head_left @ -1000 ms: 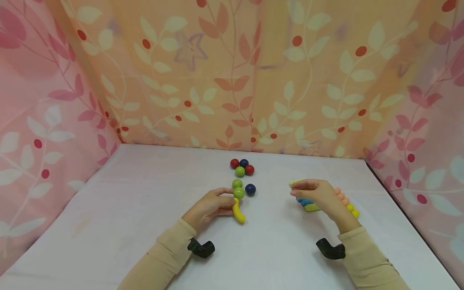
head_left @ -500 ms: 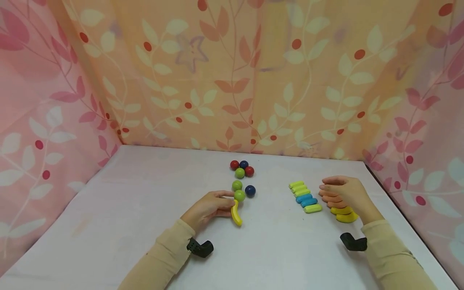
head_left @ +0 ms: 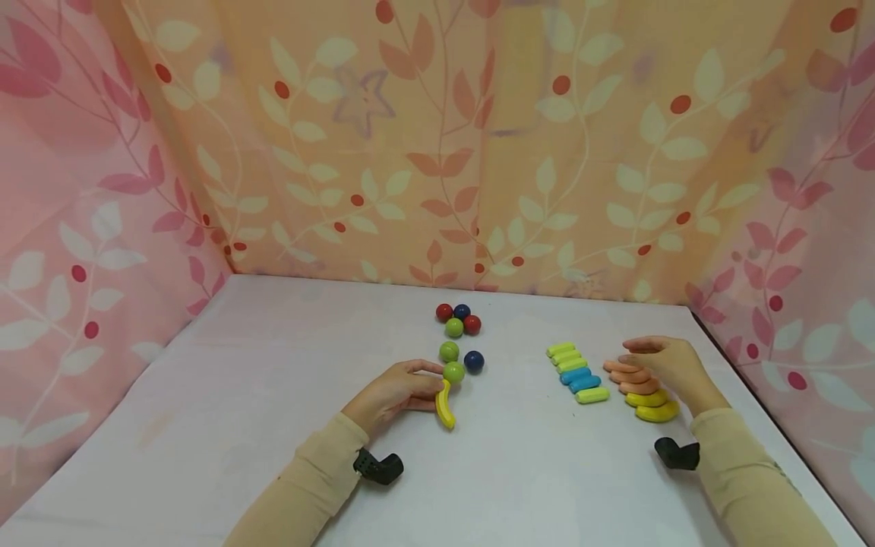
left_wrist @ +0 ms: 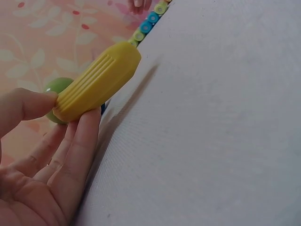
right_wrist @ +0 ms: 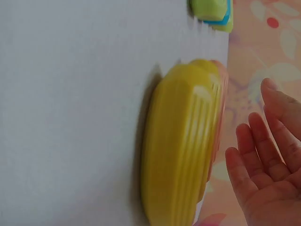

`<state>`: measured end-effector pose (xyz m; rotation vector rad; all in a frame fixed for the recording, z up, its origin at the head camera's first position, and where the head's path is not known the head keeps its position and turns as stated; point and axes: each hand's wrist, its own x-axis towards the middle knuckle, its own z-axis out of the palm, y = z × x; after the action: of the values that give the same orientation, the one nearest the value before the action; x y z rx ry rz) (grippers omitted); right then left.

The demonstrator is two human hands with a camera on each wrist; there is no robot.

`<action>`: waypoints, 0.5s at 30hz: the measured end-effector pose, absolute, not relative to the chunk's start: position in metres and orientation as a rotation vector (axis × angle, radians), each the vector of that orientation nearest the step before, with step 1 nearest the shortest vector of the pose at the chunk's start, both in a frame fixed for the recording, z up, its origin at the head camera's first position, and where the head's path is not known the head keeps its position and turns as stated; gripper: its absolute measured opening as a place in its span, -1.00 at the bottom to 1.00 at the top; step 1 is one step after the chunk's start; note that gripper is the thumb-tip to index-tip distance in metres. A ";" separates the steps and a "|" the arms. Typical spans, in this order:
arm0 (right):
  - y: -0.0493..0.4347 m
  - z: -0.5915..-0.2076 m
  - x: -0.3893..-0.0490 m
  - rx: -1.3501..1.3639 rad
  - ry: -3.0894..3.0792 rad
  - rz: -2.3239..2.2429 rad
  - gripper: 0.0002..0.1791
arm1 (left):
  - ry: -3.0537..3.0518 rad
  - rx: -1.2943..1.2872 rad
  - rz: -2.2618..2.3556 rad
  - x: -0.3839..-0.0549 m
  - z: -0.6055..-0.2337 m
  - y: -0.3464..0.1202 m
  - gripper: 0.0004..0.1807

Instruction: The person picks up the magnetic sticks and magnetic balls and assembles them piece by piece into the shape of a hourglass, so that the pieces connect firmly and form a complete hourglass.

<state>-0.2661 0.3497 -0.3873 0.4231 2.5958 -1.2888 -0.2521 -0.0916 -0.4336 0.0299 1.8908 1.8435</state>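
My left hand [head_left: 396,391] pinches one end of a small yellow toy banana [head_left: 445,406] between thumb and fingers. In the left wrist view the banana [left_wrist: 99,80] points away from the hand, over its shadow on the cloth. Just beyond it lies a green ball [head_left: 453,372]. Farther right, my right hand [head_left: 670,368] hovers over a row of orange curved pieces [head_left: 630,372] and yellow toy bananas [head_left: 657,412]. In the right wrist view, the fingers [right_wrist: 254,155] are loosely spread with nothing between them, beside the nearest yellow banana [right_wrist: 178,146].
Several red, blue and green balls [head_left: 472,324] sit at mid-table. A blue ball [head_left: 474,362] is right of the green ones. Short green and blue rods [head_left: 576,376] lie in a slanting row left of the bananas. Floral curtains [head_left: 437,152] hang around the white table [head_left: 273,327].
My right hand has moved right, from above the green and blue rods to above the orange and yellow pieces. The left hand stays nearly in place; its banana has swung slightly left.
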 end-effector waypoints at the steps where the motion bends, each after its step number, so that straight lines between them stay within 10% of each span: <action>1: 0.352 -0.389 -0.267 0.422 2.592 -1.289 -0.30 | 1.891 0.028 1.843 -0.252 -0.433 -0.092 -0.57; 15: 0.371 -0.412 -0.279 0.427 2.510 -1.332 -0.22 | 1.866 0.037 1.843 -0.251 -0.433 -0.092 -0.57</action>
<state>-0.2791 0.3712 -0.4120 0.4273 2.5104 -1.3323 -0.2506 -0.0918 -0.4333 0.0370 1.8662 1.8435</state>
